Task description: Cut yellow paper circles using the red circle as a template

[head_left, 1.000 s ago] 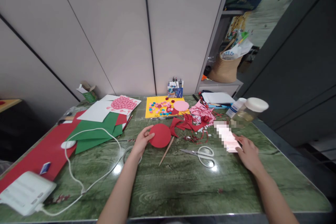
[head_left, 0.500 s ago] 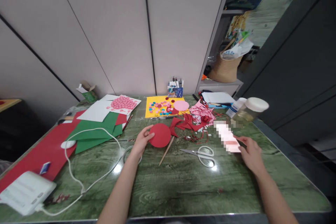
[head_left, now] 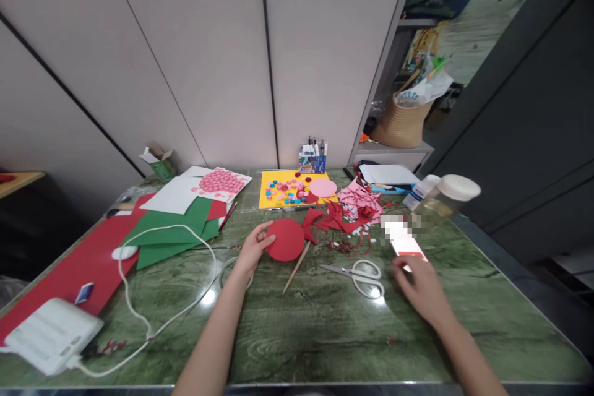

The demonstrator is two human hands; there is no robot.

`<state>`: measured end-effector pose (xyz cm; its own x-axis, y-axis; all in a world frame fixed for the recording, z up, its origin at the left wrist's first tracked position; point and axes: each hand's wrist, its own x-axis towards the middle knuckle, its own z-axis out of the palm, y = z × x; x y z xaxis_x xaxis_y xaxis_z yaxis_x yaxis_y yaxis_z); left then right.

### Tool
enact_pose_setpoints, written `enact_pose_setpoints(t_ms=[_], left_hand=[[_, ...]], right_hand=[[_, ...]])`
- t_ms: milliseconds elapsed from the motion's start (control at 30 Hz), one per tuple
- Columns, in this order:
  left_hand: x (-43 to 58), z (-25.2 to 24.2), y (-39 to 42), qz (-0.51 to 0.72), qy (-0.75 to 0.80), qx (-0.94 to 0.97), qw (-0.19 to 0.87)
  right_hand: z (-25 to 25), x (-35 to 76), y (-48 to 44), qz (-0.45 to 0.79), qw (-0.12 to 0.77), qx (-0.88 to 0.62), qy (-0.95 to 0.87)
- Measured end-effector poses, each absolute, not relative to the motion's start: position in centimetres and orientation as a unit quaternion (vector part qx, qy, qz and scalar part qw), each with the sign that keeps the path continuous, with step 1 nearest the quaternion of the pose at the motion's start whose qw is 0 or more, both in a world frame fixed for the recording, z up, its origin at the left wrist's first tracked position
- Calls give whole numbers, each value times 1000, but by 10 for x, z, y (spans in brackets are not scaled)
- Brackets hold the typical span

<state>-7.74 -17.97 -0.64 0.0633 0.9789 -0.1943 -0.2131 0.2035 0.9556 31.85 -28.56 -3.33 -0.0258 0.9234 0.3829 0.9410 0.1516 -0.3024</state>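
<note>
My left hand [head_left: 254,246] pinches the left edge of a red paper circle [head_left: 286,239], thumb on top, just above the table. Beside the circle lies a pointed wooden stick [head_left: 296,268]. My right hand [head_left: 420,288] hovers over or touches the near end of a brightly lit, partly blurred flat screen [head_left: 408,246], which looks like a phone; its fingers are bent and loosely apart, with nothing gripped. White-handled scissors [head_left: 359,276] lie partly opened between my hands. Red paper offcuts [head_left: 331,218] lie just past the circle.
Pink paper shreds [head_left: 357,201], a yellow sheet [head_left: 271,199] with small coloured pieces, and a pink circle [head_left: 323,187] lie behind. A lidded jar [head_left: 448,198] and bottle [head_left: 420,192] stand right. Green sheets [head_left: 171,229], a white cable [head_left: 185,309] and a white box [head_left: 53,335] occupy the left.
My right hand has moved left from the screen's right edge to its near end, loosening its hold. The screen now shows white with a red band. My left hand keeps the red circle.
</note>
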Motion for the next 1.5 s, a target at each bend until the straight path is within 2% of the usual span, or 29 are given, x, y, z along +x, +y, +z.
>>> enact_pose_setpoints(t_ms=[67, 200, 467, 567, 667, 833, 933, 1233, 1500], left_hand=[[-77, -7, -179, 488, 478, 399, 611], [-78, -8, -179, 487, 477, 399, 613], [-78, -7, -180, 485, 470, 398, 621], [-78, -7, -180, 485, 463, 398, 626], [-77, -6, -180, 486, 458, 398, 630], [-71, -4, -183, 482, 446, 401, 639], [-65, -2, -186, 489, 435, 404, 639], [-47, 8, -197, 531, 407, 405, 623], [-38, 17, -210, 477, 375, 469, 642]], right_hand=[[-33, 291, -290, 3, 215, -614, -759], [-33, 255, -298, -61, 165, -602, -779], [-33, 256, -300, -96, 128, -620, -768], [-32, 260, -302, -72, 165, -622, -762], [-24, 259, -306, 13, 239, -627, -741], [-7, 231, -305, 261, 375, -614, -643], [-7, 206, -298, 439, 460, -556, -536], [-14, 153, -269, 499, 505, -523, -472], [2, 150, -247, 503, 531, -515, -446]])
